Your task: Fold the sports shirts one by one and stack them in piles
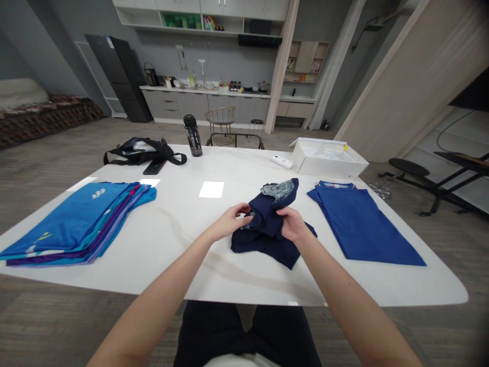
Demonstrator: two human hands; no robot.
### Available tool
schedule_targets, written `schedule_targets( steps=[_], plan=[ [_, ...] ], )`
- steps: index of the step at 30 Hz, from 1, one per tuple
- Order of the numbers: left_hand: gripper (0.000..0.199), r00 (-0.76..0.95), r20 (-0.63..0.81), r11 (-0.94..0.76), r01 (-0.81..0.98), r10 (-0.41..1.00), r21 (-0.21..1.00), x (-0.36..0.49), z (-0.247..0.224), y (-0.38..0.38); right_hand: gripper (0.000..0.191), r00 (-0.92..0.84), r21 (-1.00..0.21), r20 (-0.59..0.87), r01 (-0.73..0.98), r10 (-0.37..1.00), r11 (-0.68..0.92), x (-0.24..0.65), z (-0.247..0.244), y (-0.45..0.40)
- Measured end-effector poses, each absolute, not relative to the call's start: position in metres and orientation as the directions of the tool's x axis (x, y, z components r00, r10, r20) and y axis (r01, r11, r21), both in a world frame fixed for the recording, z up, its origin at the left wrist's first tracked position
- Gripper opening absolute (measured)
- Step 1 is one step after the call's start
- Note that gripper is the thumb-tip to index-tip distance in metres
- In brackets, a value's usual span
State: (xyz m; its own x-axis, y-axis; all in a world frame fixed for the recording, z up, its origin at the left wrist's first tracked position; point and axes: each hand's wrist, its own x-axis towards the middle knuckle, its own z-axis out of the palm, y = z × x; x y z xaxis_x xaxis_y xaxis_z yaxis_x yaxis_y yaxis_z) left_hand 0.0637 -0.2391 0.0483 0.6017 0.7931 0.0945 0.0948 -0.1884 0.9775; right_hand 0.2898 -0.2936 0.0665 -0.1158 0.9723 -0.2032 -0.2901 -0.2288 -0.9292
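A crumpled navy garment (263,239) with a grey paisley-patterned part rests near the middle of the white table (179,275), its upper portion lifted between my hands. My left hand (234,220) pinches its left side. On the other side, my right hand (292,223) grips the cloth just below the patterned area. What kind of garment it is cannot be made out. To the right lies a folded blue shirt (367,224) with its collar toward the far side. A stack of folded blue and purple shirts (76,219) sits at the left.
Along the far edge stand a black bag (141,149), a phone (154,166), a dark water bottle (193,136), a small white device (281,162) and an open white box (330,159). Beyond the table are a gold wire chair (220,117) and a kitchen counter (206,94).
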Motion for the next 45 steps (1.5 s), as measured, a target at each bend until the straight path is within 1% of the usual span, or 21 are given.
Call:
schedule_targets(
  steps=[4,6,9,11,13,15,17,18,20,23,25,27,29,30,33,35,36,39,42,44,45],
  plan=[
    [0.057,0.712,0.026,0.012,-0.048,0.701,0.999,0.062,0.042,-0.24,0.049,-0.079,-0.935,-0.173,-0.301,0.982,-0.189,0.295,0.067,-0.289],
    [0.072,0.759,0.007,0.041,-0.044,0.651,0.998,0.059,0.034,-0.24,0.045,-0.032,-0.934,-0.216,-0.284,0.976,-0.216,0.298,0.067,-0.288],
    [0.094,0.762,-0.033,0.033,0.015,0.646,0.999,0.059,0.025,-0.242,0.033,0.032,-0.933,-0.226,-0.296,0.973,-0.207,0.307,0.068,-0.291],
    [0.1,0.765,-0.034,0.009,0.037,0.643,0.999,0.063,0.022,-0.245,0.029,0.005,-0.928,-0.22,-0.31,0.975,-0.208,0.315,0.07,-0.295],
    [0.091,0.796,-0.009,-0.017,0.024,0.605,1.0,0.068,0.024,-0.247,0.026,-0.066,-0.916,-0.24,-0.315,0.969,-0.248,0.324,0.074,-0.299],
    [0.065,0.804,0.032,-0.039,-0.012,0.594,0.999,0.073,0.027,-0.247,0.022,-0.148,-0.905,-0.267,-0.302,0.952,-0.3,0.331,0.08,-0.301],
    [0.037,0.744,0.084,-0.06,-0.06,0.663,0.996,0.076,0.03,-0.244,0.022,-0.182,-0.911,-0.256,-0.284,0.949,-0.3,0.334,0.086,-0.3],
    [0.029,0.689,0.112,-0.069,-0.09,0.716,0.994,0.078,0.031,-0.243,0.024,-0.175,-0.918,-0.238,-0.28,0.955,-0.28,0.335,0.088,-0.299],
    [0.024,0.562,0.152,-0.073,-0.16,0.813,0.984,0.08,0.031,-0.239,0.029,-0.107,-0.935,-0.196,-0.28,0.975,-0.218,0.335,0.09,-0.293],
    [0.028,0.398,0.187,-0.097,-0.236,0.898,0.967,0.082,0.032,-0.234,0.034,0.039,-0.958,-0.16,-0.248,0.986,-0.145,0.333,0.085,-0.284],
    [0.025,0.288,0.247,-0.202,-0.178,0.925,0.963,0.081,0.038,-0.233,0.035,0.141,-0.979,-0.126,-0.179,0.982,-0.1,0.33,0.081,-0.28],
    [0.023,0.191,0.332,-0.333,-0.029,0.924,0.943,0.075,0.052,-0.235,0.035,0.213,-0.994,-0.078,-0.086,0.974,-0.061,0.325,0.081,-0.28],
    [0.025,0.19,0.391,-0.414,0.099,0.901,0.905,0.062,0.075,-0.24,0.034,0.186,-0.998,-0.054,-0.044,0.981,-0.046,0.32,0.088,-0.286],
    [0.025,0.236,0.396,-0.432,0.126,0.888,0.893,0.054,0.089,-0.244,0.035,0.128,-0.997,-0.061,-0.057,0.99,-0.054,0.317,0.094,-0.292],
    [0.017,0.501,0.32,-0.431,0.12,0.804,0.894,0.026,0.14,-0.255,0.035,-0.087,-0.976,-0.124,-0.171,0.988,-0.138,0.311,0.121,-0.312],
    [0.016,0.625,0.245,-0.401,0.118,0.741,0.908,0.011,0.172,-0.258,0.033,-0.137,-0.952,-0.14,-0.254,0.981,-0.172,0.308,0.141,-0.32],
    [0.018,0.64,0.199,-0.356,0.124,0.742,0.926,0.008,0.186,-0.256,0.032,-0.132,-0.94,-0.132,-0.297,0.982,-0.166,0.306,0.15,-0.319],
    [0.026,0.635,0.108,-0.228,0.11,0.765,0.967,0.013,0.21,-0.231,0.025,-0.071,-0.915,-0.051,-0.397,0.996,-0.075,0.303,0.17,-0.29],
    [0.036,0.575,0.154,-0.281,0.138,0.804,0.95,0.037,0.204,-0.179,0.023,0.066,-0.912,0.046,-0.404,0.997,0.069,0.306,0.165,-0.227],
    [0.04,0.465,0.225,-0.388,0.291,0.856,0.875,0.052,0.186,-0.141,0.029,0.207,-0.944,0.079,-0.3,0.975,0.14,0.31,0.144,-0.183],
    [0.041,0.385,0.246,-0.41,0.436,0.889,0.801,0.057,0.173,-0.126,0.034,0.286,-0.971,0.08,-0.195,0.955,0.14,0.311,0.13,-0.164]
  ],
)
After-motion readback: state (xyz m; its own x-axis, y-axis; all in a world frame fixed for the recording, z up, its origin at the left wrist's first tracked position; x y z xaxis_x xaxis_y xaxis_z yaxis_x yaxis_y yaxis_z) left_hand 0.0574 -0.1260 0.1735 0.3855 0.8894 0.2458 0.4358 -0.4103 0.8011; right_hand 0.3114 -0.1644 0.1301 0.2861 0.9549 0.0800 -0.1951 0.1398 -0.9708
